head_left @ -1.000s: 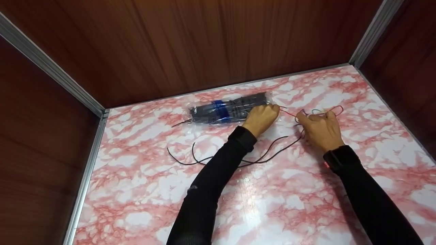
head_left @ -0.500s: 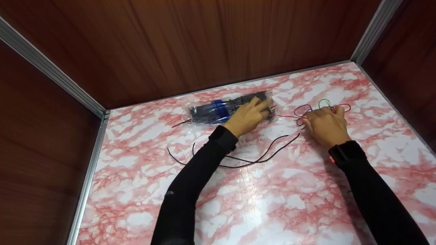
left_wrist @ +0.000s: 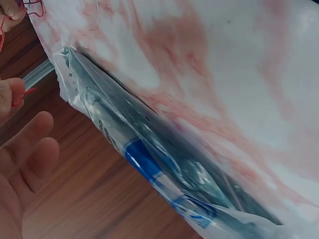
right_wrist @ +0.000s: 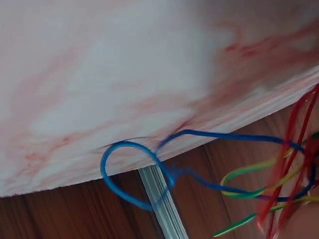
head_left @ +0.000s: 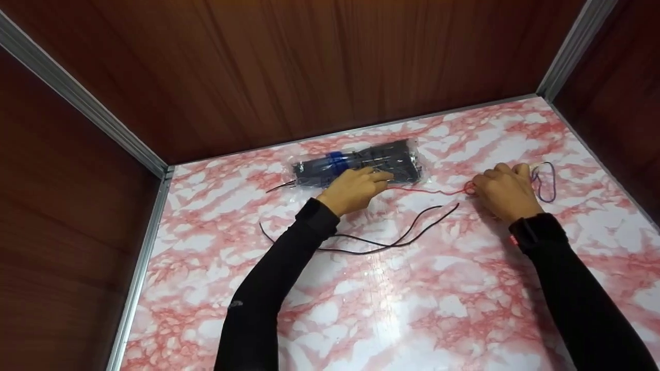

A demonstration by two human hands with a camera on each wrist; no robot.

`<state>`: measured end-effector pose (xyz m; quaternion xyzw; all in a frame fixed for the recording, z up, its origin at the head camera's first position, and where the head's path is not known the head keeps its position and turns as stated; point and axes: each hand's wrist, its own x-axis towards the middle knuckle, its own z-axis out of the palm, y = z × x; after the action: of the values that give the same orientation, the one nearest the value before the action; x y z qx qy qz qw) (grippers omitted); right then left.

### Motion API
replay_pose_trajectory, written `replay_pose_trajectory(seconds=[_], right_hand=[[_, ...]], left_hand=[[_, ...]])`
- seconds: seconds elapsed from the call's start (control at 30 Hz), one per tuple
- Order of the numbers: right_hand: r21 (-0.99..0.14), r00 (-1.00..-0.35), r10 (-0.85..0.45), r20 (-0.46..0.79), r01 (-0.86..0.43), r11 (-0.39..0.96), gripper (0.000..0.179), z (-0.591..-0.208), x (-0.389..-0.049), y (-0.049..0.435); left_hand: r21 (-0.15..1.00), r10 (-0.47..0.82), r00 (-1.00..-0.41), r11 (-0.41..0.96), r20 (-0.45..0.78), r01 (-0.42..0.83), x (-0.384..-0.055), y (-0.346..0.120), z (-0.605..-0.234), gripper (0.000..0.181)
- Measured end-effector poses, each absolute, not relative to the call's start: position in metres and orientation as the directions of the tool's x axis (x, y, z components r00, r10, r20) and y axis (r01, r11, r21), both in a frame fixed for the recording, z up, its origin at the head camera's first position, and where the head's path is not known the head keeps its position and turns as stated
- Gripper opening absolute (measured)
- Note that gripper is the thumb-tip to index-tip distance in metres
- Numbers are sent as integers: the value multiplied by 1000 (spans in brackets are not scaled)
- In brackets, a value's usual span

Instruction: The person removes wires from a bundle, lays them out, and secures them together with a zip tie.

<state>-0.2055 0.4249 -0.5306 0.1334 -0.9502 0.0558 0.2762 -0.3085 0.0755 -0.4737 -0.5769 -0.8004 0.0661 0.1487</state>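
Head view: forearms [head_left: 258, 299] outstretched, left hand [head_left: 356, 190] pinches red wire [head_left: 428, 190], right hand [head_left: 508, 190] grips coloured wires [head_left: 554, 185].

The left grip [left_wrist: 22, 164], a bare hand, is at the low left side and pinches the end of a thin red wire [left_wrist: 31, 90], while two more fingers [left_wrist: 42, 124] stick out below. Up in the top left corner, a bit of the right grip [left_wrist: 12, 9] shows with some thin red loops [left_wrist: 37, 14] by it. A long, shiny, see-through bag [left_wrist: 65, 87] with dark things [left_wrist: 154, 132] and a blue band [left_wrist: 142, 157] lies slantwise across the middle, on a worktop [left_wrist: 239, 84] that is white with pinkish-red swirls, and past it you can see a brown wood wall [left_wrist: 99, 174] and a silver strip [left_wrist: 39, 74].
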Motion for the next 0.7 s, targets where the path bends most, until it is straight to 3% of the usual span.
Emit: replay_pose_trajectory(seconds=[0.13,0.3,0.47,0.57,0.7], right_hand=[[-94,-829,-194,524,-283,955,13,-531,-200,429],[-85,-823,-201,532,-288,954,3,-527,-202,432],[-128,-884,-136,447,-214,968,22,-519,-207,433],[-94,-887,-144,439,-205,974,23,-518,-209,432],[17,-867,-213,450,-230,973,40,-519,-214,431]], left_hand=[[-238,945,-288,318,154,918,-299,65,-476,23],[-142,959,-204,234,197,962,-281,58,-480,19],[0,935,-236,245,266,969,-278,50,-476,18],[-34,921,-270,291,280,956,-282,43,-476,16],[-179,914,-311,362,261,915,-286,34,-480,13]])
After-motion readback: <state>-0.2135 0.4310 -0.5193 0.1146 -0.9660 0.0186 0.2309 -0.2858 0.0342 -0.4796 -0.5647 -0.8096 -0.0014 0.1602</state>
